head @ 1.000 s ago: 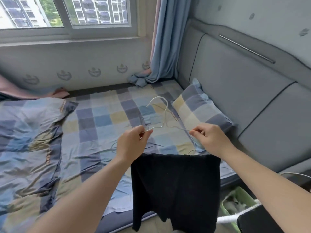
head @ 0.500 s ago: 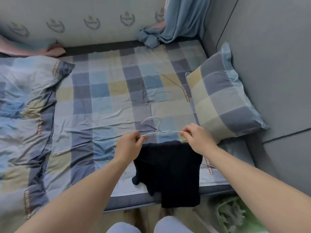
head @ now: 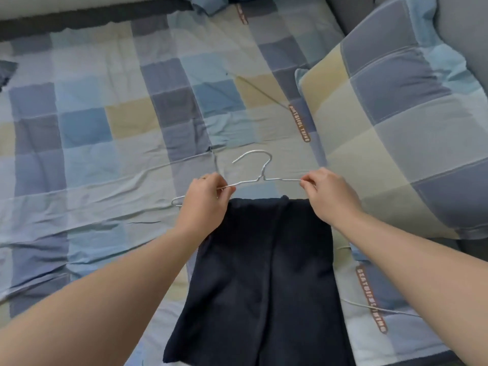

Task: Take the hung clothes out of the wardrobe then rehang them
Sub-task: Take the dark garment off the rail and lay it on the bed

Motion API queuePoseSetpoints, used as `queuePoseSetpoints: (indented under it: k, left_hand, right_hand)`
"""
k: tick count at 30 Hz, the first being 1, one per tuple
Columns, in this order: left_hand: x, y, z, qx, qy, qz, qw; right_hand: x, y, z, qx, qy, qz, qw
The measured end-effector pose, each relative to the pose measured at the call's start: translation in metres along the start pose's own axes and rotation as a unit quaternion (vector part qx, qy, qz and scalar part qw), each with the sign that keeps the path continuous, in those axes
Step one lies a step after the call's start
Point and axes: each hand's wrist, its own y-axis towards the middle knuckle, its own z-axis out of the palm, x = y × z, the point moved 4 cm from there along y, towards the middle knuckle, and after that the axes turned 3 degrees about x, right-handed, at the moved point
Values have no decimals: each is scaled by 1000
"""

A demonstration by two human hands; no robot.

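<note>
A thin white wire hanger (head: 260,178) lies low over the bed, its hook pointing away from me. My left hand (head: 204,199) pinches its left shoulder and my right hand (head: 327,192) pinches its right shoulder. A dark navy garment (head: 264,281) is folded over the hanger's bottom bar and spreads flat toward me across the checked bedsheet (head: 105,128). The bottom bar is hidden under the cloth and my hands. The wardrobe is out of sight.
A checked pillow (head: 401,114) lies at the right against a grey padded headboard (head: 464,25). A thin white cord (head: 375,307) runs over the sheet by my right forearm. A rumpled duvet edge (head: 6,72) shows at the far left.
The hanger with the dark garment has come down from the air onto the bed. The garment now lies spread on the sheet, and my view has tilted downward and closer.
</note>
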Motion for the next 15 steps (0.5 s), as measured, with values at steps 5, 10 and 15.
queuePoseSetpoints:
  k: [5, 10, 15]
  left_hand:
    - [31, 77, 44, -27, 21, 20, 999]
    - [56, 108, 75, 1, 36, -39, 999]
    - [64, 83, 90, 71, 116, -68, 988]
  right_hand:
    - [-19, 74, 51, -43, 14, 2, 999]
    - [-36, 105, 94, 30, 61, 28, 997]
    - [-39, 76, 106, 106, 60, 23, 992]
